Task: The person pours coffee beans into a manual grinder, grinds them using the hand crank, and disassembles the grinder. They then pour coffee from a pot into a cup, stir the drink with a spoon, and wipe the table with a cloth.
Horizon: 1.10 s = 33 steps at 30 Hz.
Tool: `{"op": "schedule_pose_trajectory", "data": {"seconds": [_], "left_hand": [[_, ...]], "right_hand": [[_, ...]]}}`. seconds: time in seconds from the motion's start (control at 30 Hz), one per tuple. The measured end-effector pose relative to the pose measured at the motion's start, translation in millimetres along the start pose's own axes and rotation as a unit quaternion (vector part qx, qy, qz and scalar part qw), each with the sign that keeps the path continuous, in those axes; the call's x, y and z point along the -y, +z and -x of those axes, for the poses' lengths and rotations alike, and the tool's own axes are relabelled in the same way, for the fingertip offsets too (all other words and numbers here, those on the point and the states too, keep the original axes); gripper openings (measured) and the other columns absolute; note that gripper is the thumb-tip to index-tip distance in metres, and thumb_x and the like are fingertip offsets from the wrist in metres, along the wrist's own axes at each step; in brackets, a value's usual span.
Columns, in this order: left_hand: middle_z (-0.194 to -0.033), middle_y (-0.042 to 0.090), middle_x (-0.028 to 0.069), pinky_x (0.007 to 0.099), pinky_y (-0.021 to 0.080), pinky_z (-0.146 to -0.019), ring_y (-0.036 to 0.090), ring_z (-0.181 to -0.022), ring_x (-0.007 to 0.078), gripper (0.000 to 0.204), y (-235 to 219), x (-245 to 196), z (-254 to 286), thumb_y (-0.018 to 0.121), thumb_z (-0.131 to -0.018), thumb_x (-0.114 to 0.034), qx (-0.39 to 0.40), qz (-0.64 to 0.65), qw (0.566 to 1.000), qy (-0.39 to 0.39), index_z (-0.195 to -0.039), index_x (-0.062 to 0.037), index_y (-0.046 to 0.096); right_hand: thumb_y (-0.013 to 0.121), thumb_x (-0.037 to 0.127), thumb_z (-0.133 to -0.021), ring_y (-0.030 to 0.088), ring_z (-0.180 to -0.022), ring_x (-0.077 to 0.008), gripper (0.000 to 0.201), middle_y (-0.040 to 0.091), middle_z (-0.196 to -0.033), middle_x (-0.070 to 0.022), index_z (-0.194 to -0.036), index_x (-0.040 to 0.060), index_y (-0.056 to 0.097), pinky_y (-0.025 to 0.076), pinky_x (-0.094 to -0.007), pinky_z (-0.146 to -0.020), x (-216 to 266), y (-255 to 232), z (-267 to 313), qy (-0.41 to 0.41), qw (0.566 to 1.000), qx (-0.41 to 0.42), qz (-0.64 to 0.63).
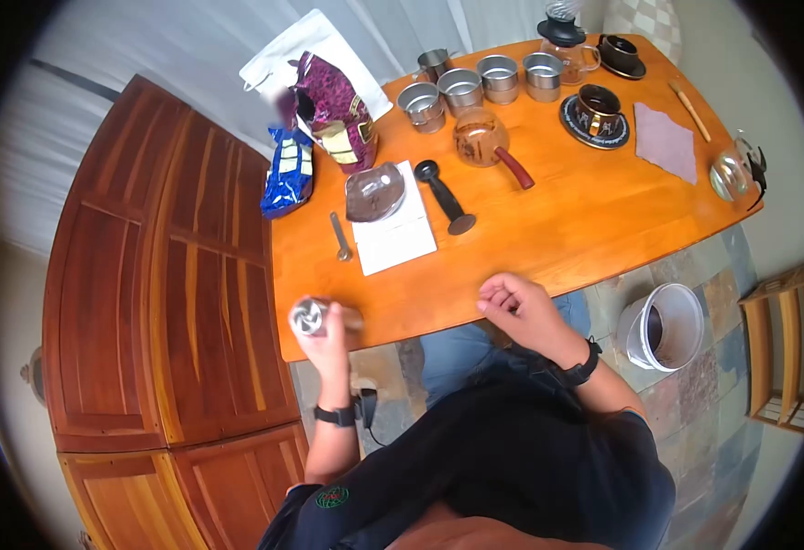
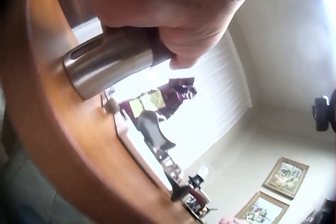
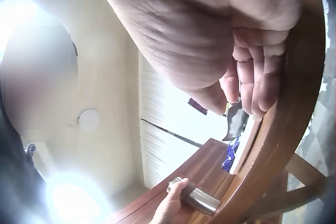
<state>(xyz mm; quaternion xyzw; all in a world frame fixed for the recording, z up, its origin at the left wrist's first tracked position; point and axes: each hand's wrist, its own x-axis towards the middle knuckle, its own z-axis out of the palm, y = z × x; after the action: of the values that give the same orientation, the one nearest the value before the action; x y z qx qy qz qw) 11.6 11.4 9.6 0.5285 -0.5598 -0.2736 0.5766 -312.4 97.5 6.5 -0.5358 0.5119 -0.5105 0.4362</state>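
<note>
One steel cylinder (image 2: 107,66) jutting below the left grip (image 1: 323,345) clamped around its upper part

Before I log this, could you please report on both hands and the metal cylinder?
Left hand grips metal cylinder at near left corner of table. Right hand empty, loosely curled. Small spoon beyond, not touching.

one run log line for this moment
left hand: grips metal cylinder near table edge | right hand: empty, loosely curled | spoon: beside white sheet
</note>
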Motion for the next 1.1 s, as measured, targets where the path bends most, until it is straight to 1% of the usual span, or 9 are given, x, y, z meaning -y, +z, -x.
{"op": "schedule_pose_trajectory", "data": {"seconds": [0.13, 0.17, 0.27, 0.33, 0.4, 0.57, 0.83, 1.03, 1.1], "left_hand": [[-0.111, 0.064, 0.0077, 0.0316, 0.052, -0.094, 0.065, -0.108, 0.0185, 0.058, 47, -21, 27, 0.082, -0.082, 0.001, 0.085, 0.084, 0.993, -0.010, -0.129, -0.0043, 0.047], [-0.110, 0.065, 0.0073, 0.0312, 0.052, -0.093, 0.065, -0.107, 0.0177, 0.059, 58, -28, 27, 0.084, -0.081, 0.000, 0.127, 0.078, 0.989, -0.008, -0.127, -0.0044, 0.048], [-0.108, 0.065, 0.0065, 0.0302, 0.052, -0.092, 0.064, -0.103, 0.0155, 0.060, 90, -40, 30, 0.088, -0.076, -0.003, 0.228, 0.089, 0.970, -0.003, -0.123, -0.0045, 0.050], [-0.109, 0.064, 0.0063, 0.0316, 0.053, -0.088, 0.063, -0.099, 0.0150, 0.059, 114, -52, 47, 0.087, -0.077, -0.004, 0.238, 0.194, 0.950, -0.065, -0.122, -0.0047, 0.050], [-0.109, 0.064, 0.0060, 0.0314, 0.054, -0.086, 0.064, -0.099, 0.0136, 0.059, 122, -43, 51, 0.085, -0.077, -0.003, 0.289, 0.186, 0.939, -0.003, -0.123, -0.0050, 0.049], [-0.110, 0.061, 0.0064, 0.0312, 0.053, -0.085, 0.061, -0.099, 0.0148, 0.058, 134, -13, 52, 0.082, -0.080, -0.004, 0.298, 0.155, 0.941, 0.033, -0.126, -0.0055, 0.046], [-0.115, 0.062, 0.0079, 0.0305, 0.054, -0.085, 0.061, -0.102, 0.0152, 0.058, 137, 9, 47, 0.079, -0.083, -0.006, 0.284, 0.148, 0.946, 0.053, -0.131, -0.0038, 0.047], [-0.102, 0.074, 0.0083, 0.0332, 0.057, -0.084, 0.070, -0.094, 0.0171, 0.031, 124, -38, 47, 0.082, -0.077, -0.005, 0.306, 0.097, 0.946, -0.039, -0.105, -0.0026, 0.070], [-0.109, 0.063, 0.0055, 0.0298, 0.053, -0.085, 0.063, -0.099, 0.0111, 0.060, 128, -51, 37, 0.084, -0.077, -0.003, 0.379, 0.036, 0.920, 0.097, -0.124, -0.0052, 0.048]], "right_hand": [[0.077, 0.027, -0.091, 0.067, -0.083, -0.0241, 0.036, 0.066, -0.103, -0.0121, -0.116, 0.0048, 0.062, 0.055, -0.0339, -0.069, 39, 8, -9, -0.100, 0.982, 0.019, 0.162], [0.078, 0.033, -0.089, 0.065, -0.099, -0.0317, 0.048, 0.062, -0.117, -0.0148, -0.123, 0.0052, 0.059, 0.055, -0.0396, -0.081, 45, 10, -12, -0.100, 0.979, 0.047, 0.169], [0.079, 0.034, -0.087, 0.061, -0.113, -0.0347, 0.059, 0.060, -0.125, -0.0160, -0.130, 0.0037, 0.055, 0.052, -0.0412, -0.092, 58, 22, -22, -0.257, 0.940, -0.017, 0.223], [0.081, 0.040, -0.083, 0.056, -0.123, -0.0368, 0.072, 0.058, -0.131, -0.0174, -0.137, 0.0024, 0.051, 0.048, -0.0427, -0.100, 58, 26, -26, -0.249, 0.945, -0.006, 0.212], [0.085, 0.045, -0.079, 0.057, -0.122, -0.0400, 0.083, 0.057, -0.135, -0.0198, -0.141, 0.0035, 0.049, 0.047, -0.0460, -0.103, 61, 32, -28, -0.242, 0.952, -0.032, 0.185], [0.086, 0.043, -0.078, 0.062, -0.118, -0.0375, 0.078, 0.062, -0.131, -0.0190, -0.137, 0.0042, 0.053, 0.049, -0.0443, -0.101, 62, 35, -34, -0.186, 0.968, -0.030, 0.168], [0.081, 0.022, -0.080, 0.065, -0.118, -0.0321, 0.035, 0.071, -0.119, -0.0128, -0.108, 0.0059, 0.069, 0.050, -0.0435, -0.099, 49, 41, -47, -0.270, 0.946, -0.054, 0.172], [0.082, 0.016, -0.079, 0.069, -0.106, -0.0274, 0.032, 0.073, -0.109, -0.0122, -0.106, 0.0069, 0.070, 0.053, -0.0391, -0.096, 53, 33, -55, -0.311, 0.946, -0.015, 0.093], [0.081, 0.011, -0.081, 0.069, -0.107, -0.0214, 0.031, 0.072, -0.112, -0.0097, -0.108, 0.0060, 0.069, 0.053, -0.0338, -0.094, 57, 25, -52, -0.251, 0.968, -0.011, 0.017]]}}
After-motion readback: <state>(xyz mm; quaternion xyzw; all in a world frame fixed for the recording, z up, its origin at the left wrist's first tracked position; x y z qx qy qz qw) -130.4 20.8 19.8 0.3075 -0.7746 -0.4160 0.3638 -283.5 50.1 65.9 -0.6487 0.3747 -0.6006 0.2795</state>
